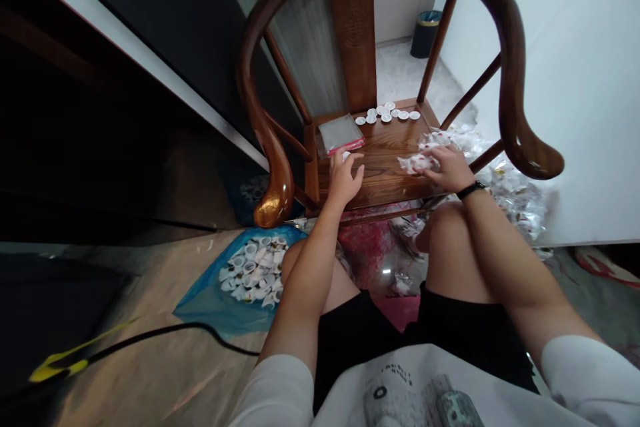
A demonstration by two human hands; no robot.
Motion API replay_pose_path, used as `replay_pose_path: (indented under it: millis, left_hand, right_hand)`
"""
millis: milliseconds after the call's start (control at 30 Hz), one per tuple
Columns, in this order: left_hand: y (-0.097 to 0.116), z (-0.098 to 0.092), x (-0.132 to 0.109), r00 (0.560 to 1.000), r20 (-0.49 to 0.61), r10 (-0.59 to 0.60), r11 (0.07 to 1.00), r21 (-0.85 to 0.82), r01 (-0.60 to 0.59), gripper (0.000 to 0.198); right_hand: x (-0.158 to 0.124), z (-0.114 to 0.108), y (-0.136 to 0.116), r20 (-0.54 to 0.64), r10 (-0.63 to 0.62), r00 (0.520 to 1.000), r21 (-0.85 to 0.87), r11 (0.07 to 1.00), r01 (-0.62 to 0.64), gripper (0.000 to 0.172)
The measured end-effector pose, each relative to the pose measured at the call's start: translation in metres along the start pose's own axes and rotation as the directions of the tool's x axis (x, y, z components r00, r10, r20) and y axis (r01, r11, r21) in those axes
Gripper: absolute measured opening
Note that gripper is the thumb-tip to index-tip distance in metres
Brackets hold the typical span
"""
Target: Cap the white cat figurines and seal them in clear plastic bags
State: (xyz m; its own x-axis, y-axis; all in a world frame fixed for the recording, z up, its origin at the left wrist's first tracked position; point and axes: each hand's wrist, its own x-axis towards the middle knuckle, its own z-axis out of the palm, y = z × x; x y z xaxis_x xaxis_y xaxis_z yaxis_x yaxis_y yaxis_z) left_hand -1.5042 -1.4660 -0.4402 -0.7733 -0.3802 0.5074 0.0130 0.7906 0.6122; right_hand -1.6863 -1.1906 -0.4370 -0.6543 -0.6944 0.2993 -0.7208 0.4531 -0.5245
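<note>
I sit facing a dark wooden chair whose seat [385, 167] serves as a work surface. My left hand [344, 177] rests on the seat's front left with fingers curled over a small white piece, just below a stack of clear flat bags [340, 133] with a red edge. My right hand [450, 168] lies at the seat's right side, fingers closed on a small clear packet [417, 162] holding something white and red. Several white round caps [387, 113] lie in a loose row at the back of the seat.
A blue bag [220, 303] on the floor at the left holds several white caps [253, 273]. A heap of filled clear packets [515, 193] spills to the right of the chair. A black-and-yellow cable [150, 337] crosses the floor. A dark bin [425, 33] stands far behind.
</note>
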Motion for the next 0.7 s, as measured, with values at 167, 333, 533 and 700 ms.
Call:
replay_pose_path:
  millis: [167, 333, 533, 700]
  left_hand:
    - [0.002, 0.019, -0.002, 0.98, 0.195, -0.047, 0.759, -0.63, 0.162, 0.033]
    - [0.02, 0.024, -0.011, 0.942, 0.33, -0.057, 0.47, -0.824, 0.317, 0.038]
    - [0.03, 0.019, -0.013, 0.949, 0.304, -0.081, 0.431, -0.848, 0.309, 0.04]
    - [0.03, 0.028, -0.01, 0.961, 0.236, -0.143, 0.482, -0.832, 0.276, 0.043]
  right_hand:
    - [-0.014, 0.006, -0.028, 0.168, 0.054, 0.984, 0.777, 0.607, -0.166, 0.048]
    - [-0.018, 0.007, -0.045, 0.29, 0.077, 0.954, 0.878, 0.375, -0.297, 0.051]
    - [-0.016, 0.007, -0.042, 0.257, 0.075, 0.963, 0.895, 0.358, -0.267, 0.047]
    - [-0.016, 0.007, -0.041, 0.314, 0.052, 0.948, 0.875, 0.372, -0.31, 0.051]
